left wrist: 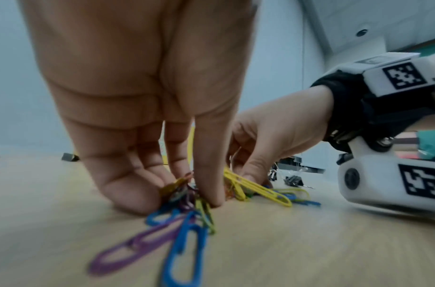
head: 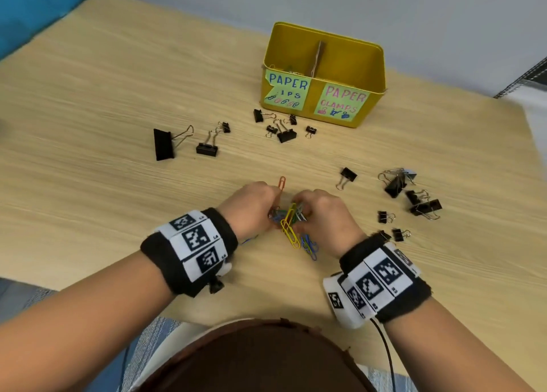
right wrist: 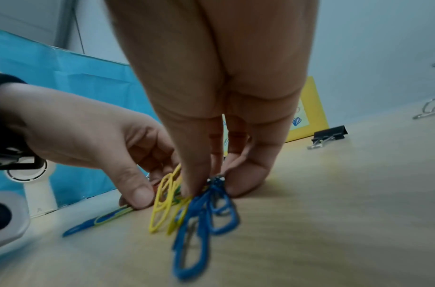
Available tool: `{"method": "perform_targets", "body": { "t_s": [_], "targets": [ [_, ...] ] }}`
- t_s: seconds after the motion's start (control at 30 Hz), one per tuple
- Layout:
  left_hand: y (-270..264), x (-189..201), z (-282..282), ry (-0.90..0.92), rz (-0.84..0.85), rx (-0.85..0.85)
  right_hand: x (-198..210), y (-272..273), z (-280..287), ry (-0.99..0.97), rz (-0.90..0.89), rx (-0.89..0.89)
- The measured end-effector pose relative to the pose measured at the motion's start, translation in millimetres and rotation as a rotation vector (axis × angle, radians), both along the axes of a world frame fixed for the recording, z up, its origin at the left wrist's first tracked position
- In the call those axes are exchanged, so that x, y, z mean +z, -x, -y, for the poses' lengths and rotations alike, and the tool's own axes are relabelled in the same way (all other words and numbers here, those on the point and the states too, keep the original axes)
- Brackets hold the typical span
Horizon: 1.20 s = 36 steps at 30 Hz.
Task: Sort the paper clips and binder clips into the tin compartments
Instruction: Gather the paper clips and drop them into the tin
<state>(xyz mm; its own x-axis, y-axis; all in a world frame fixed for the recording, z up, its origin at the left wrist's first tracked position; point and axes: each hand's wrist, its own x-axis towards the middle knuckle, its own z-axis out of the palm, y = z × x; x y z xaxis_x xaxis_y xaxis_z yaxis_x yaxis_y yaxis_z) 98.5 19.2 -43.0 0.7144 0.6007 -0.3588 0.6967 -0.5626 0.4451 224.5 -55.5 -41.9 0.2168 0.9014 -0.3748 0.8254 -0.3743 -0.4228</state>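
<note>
both hands are down on the pile of paper clips (head: 291, 223), which lies on the table (head: 88, 125) well on the near side of the tin (head: 324, 75), toward the person. the left hand (head: 251, 205) has its fingers curled and its fingertips (left wrist: 212, 198) pinching a bunch of blue, purple and green clips against the wood, with an orange clip (head: 281, 183) sticking up from its grip on the tin side. the right hand (head: 321, 214) is curled the same way, its thumb and fingers closed on yellow and blue clips that fan out below them. the step looks like gathering the clips into one bundle for the tin's left compartment, the one labelled for paper clips (head: 287, 91), where a few clips seem to lie already, though that is hard to make out. to do it well, i would draw the two bunches together, scoop from under rather than pinching only the tops, since several clips dangle loose and could drop on the way to the tin. a blue clip (right wrist: 98, 220) lies flat under the left thumb and may be left behind unless swept in. the lift should pass over the binder clips (head: 284, 131) scattered just in front of the tin without catching their wire handles, and the release should come low inside the left side of the divider (head: 317, 55), so nothing bounces into the clamps side. more binder clips (head: 414, 196) lie between the tin and the right hand's side of the table, for later.
</note>
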Motion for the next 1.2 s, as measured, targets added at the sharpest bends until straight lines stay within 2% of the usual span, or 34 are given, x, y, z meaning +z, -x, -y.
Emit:
{"method": "perform_targets", "body": {
  "t_s": [0.4, 0.47, 0.53, 0.7, 1.0, 1.2],
  "targets": [
    [-2.1, 8.2, -24.5, 0.065, 0.087, 0.111, 1.3, -10.6, -22.0, -0.033, -0.296, -0.190],
    [-1.0, 8.3, -25.6, 0.062, 0.096, 0.123, 4.9, -8.9, -19.1, -0.002, -0.260, -0.139],
    [-0.7, 8.5, -25.3, 0.068, 0.104, 0.131, 8.1, -0.5, -14.9, 0.037, -0.144, -0.042],
    [0.6, 7.6, -27.5, 0.060, 0.129, 0.146, 2.8, 18.5, -17.7, 0.047, 0.072, 0.059],
    [9.1, 12.1, -53.4, 0.147, 0.203, 0.267, 2.6, 0.0, -25.6, -0.061, 0.019, 0.006],
    [0.5, 27.1, -70.8, 0.178, 0.262, 0.293, 21.4, -30.5, -42.2, -0.107, -0.213, -0.149]
  ]
}}
